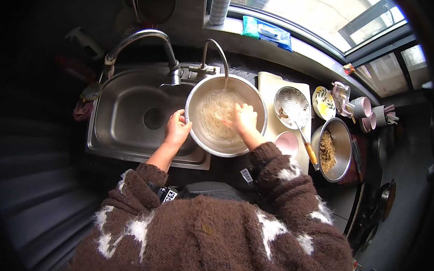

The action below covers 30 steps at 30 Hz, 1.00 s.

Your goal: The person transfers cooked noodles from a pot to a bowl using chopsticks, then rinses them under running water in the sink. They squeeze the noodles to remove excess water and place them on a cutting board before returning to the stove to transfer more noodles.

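Observation:
A large round stainless steel bowl (260, 97) stands at the sink's right side, holding pale, thin translucent noodles (217, 112) in water. At its left rim, my left hand (178, 131) grips the edge with curled fingers. My right hand (244, 119) reaches into the bowl from the right, its thumb spread away from the bent fingers beside the noodles; the fingertips are partly hidden. Over the bowl's far side arches a slim metal tap (225, 62), with water seeming to run from its end.
Left lies a steel sink (124, 117) under a large curved faucet (147, 33). On a cream board (268, 82) at right are a skimmer (293, 105) with wooden handle and a pink bowl (287, 143). Beyond are a metal basin (342, 149) of brown food and a patterned plate (323, 102).

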Motion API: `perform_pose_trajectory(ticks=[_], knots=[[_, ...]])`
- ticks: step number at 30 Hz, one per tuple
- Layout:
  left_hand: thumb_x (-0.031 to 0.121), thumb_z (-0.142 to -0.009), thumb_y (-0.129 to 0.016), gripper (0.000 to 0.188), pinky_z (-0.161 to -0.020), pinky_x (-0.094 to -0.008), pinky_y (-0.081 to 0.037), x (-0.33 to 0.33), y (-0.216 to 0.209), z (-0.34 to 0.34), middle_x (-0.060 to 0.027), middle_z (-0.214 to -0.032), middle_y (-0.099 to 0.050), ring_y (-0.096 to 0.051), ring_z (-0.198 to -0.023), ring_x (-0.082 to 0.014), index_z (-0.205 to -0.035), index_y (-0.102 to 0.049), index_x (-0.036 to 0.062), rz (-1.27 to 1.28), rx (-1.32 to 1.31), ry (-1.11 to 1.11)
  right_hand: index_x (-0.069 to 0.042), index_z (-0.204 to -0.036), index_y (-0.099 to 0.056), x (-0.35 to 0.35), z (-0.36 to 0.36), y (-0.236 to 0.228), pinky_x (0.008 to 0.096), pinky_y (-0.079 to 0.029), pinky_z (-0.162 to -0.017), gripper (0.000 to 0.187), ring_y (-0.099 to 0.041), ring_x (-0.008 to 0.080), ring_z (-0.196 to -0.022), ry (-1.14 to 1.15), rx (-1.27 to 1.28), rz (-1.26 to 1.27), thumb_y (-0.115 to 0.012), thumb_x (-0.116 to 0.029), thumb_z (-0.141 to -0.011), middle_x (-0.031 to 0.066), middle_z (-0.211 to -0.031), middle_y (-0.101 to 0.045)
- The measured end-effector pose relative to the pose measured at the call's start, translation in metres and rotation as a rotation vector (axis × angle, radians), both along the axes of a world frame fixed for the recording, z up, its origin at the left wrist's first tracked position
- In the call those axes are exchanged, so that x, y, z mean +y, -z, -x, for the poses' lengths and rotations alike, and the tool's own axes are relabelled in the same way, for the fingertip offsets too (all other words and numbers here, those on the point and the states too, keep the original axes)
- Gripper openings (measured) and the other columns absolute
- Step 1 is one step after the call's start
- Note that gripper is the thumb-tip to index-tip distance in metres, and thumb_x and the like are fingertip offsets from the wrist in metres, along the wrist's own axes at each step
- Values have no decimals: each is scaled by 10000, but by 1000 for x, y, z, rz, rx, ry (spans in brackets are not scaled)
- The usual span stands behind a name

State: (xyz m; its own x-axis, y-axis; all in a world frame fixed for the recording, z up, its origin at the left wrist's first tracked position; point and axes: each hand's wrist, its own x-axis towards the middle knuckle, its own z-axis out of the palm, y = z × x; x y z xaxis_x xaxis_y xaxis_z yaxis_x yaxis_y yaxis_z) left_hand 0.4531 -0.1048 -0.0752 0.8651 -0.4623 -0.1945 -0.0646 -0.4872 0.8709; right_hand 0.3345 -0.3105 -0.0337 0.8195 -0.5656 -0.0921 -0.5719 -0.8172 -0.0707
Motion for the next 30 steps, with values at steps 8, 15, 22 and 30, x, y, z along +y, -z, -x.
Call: perform_pose_trajectory(ticks=[8,15,22,30], knots=[[49,-700,-704,495,-679,-274,-496,-5,7,1,-48,-890,-576,-568,-685,-127,-1168,-544,29,1,27,-54,-129,-916,-691,35,17,-20,430,-409,-856,357,-491,275,-1045,-471,334,-164,-717,-388,-672,50,-1027,-612],[47,-699,-697,477,-678,-281,-492,-5,4,6,-54,-893,-578,-567,-692,-139,-1152,-551,40,15,-9,-67,-91,-1051,-637,-11,14,-28,409,-444,-817,553,-550,294,-973,-210,166,-59,-713,-477,-661,107,-975,-637],[-45,-724,-661,469,-624,-226,-488,-8,4,7,-24,-816,-567,-539,-650,-70,-1171,-522,-10,2,-46,-58,-65,-891,-642,27,-25,29,444,-394,-831,388,-544,300,-985,-256,-46,24,-706,-339,-624,147,-954,-632],[72,-702,-669,424,-667,-306,-487,-9,3,5,-59,-834,-609,-583,-697,-164,-1112,-564,57,73,38,-60,-105,-666,-629,24,-14,-82,393,-402,-676,69,-601,257,-725,-349,-308,-55,-631,-142,-607,80,-655,-624]])
